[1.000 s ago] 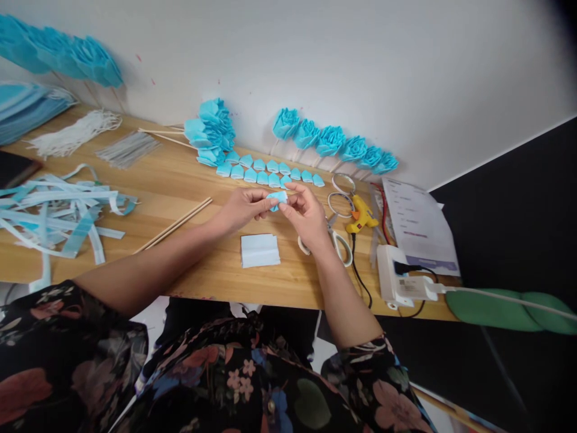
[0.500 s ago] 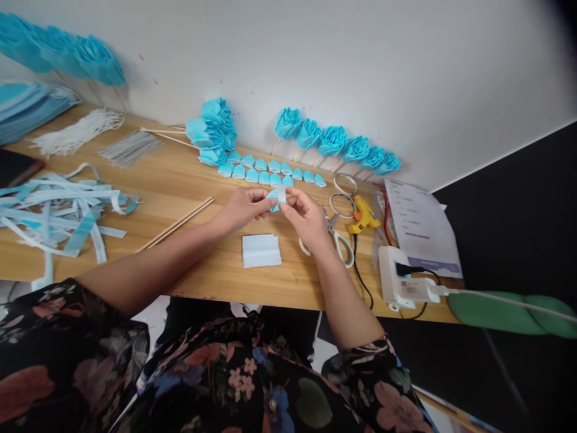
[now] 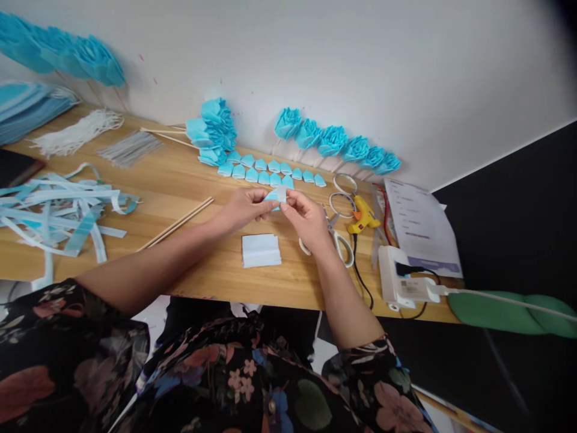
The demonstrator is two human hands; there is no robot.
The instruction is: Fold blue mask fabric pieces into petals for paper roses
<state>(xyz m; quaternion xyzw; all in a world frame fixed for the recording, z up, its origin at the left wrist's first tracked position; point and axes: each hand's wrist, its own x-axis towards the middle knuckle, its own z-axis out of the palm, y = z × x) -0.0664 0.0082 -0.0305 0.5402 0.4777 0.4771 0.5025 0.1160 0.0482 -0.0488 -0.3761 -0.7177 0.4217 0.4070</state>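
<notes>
Over the middle of the wooden table (image 3: 180,180), my left hand (image 3: 243,207) and my right hand (image 3: 306,218) pinch the same small light-blue piece of folded material (image 3: 276,195) between their fingertips. One corner of it is turned up and shows white. Just below the hands lies a small stack of white squares (image 3: 261,250). Behind the hands run two rows of folded blue petals (image 3: 270,171).
Blue paper roses (image 3: 331,141) lean on the wall, with a larger blue flower (image 3: 213,129) to their left. Wooden sticks (image 3: 175,224), cut blue strips (image 3: 58,207), scissors (image 3: 338,240), a yellow glue gun (image 3: 363,215), tape rings (image 3: 342,193), a printed sheet (image 3: 419,225) and a white power strip (image 3: 399,279) lie around.
The blue piece has been folded: a flap now stands up showing its white side. Both hands stay in nearly the same place.
</notes>
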